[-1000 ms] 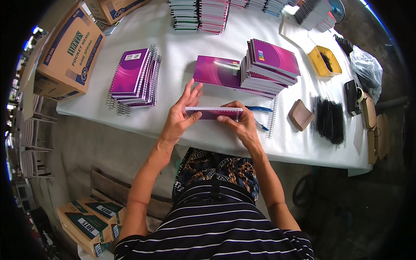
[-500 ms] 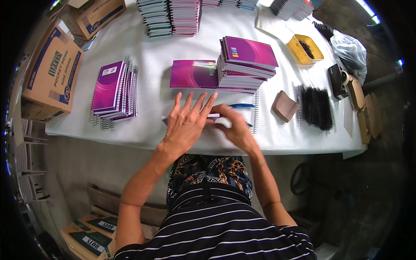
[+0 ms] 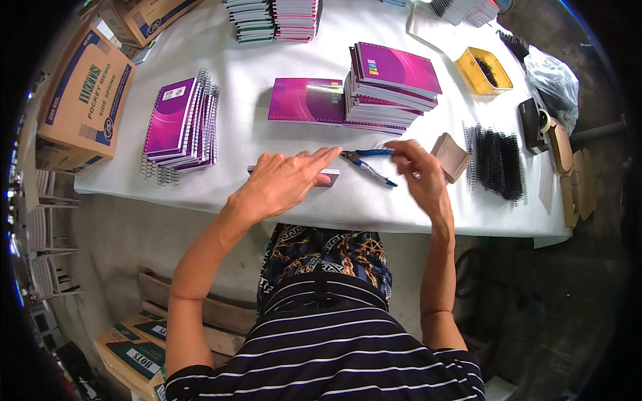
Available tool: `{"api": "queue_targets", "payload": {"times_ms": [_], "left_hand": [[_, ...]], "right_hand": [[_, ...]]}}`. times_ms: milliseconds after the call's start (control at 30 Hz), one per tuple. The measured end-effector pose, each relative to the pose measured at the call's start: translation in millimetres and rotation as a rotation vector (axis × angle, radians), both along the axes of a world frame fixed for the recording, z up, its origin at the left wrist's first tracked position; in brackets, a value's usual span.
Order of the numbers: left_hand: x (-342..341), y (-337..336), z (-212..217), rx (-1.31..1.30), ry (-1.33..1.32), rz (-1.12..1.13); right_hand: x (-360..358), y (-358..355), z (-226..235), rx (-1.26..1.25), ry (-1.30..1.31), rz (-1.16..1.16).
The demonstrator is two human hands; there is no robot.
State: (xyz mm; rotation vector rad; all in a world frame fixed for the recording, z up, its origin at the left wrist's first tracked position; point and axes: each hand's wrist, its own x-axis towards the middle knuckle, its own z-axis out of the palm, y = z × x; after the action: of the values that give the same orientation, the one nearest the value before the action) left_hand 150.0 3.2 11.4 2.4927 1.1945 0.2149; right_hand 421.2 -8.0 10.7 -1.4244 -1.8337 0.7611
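My left hand [image 3: 284, 182] lies over a thin purple-edged notebook [image 3: 330, 177] near the table's front edge. Its fingers stretch across the top and the thumb presses at the notebook's right end; most of the notebook is hidden under the hand. My right hand [image 3: 422, 175] is off to the right, its fingers curled together and partly blurred. What they pinch, if anything, does not show. Between the hands lie blue-handled pliers [image 3: 368, 164], jaws pointing toward my left hand. Just beyond my right fingers sits a brown block-like pad [image 3: 451, 158].
Behind the pliers rises a stack of purple notebooks [image 3: 394, 80], beside a lower purple notebook [image 3: 306, 100]. Spiral-bound notebooks [image 3: 172, 123] lie left, near a cardboard box [image 3: 83, 100]. Rightward are black wire coils [image 3: 498, 164], a yellow tub [image 3: 483, 70] and a tape dispenser [image 3: 533, 127].
My right hand has moved right, away from the notebook, to where a wire coil lay; that coil no longer shows. The pliers are now uncovered. My left hand stays on the notebook, fingers lowered.
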Motion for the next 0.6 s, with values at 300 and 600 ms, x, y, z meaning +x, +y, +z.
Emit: {"api": "queue_targets", "payload": {"times_ms": [300,600], "left_hand": [[4,2,-8,0.180,-0.008,-0.015],[3,3,-10,0.178,0.001,-0.003]], "right_hand": [[-32,6,1,-0.035,0.035,0.195],[-39,11,-15,0.066,0.085,0.174]]}}
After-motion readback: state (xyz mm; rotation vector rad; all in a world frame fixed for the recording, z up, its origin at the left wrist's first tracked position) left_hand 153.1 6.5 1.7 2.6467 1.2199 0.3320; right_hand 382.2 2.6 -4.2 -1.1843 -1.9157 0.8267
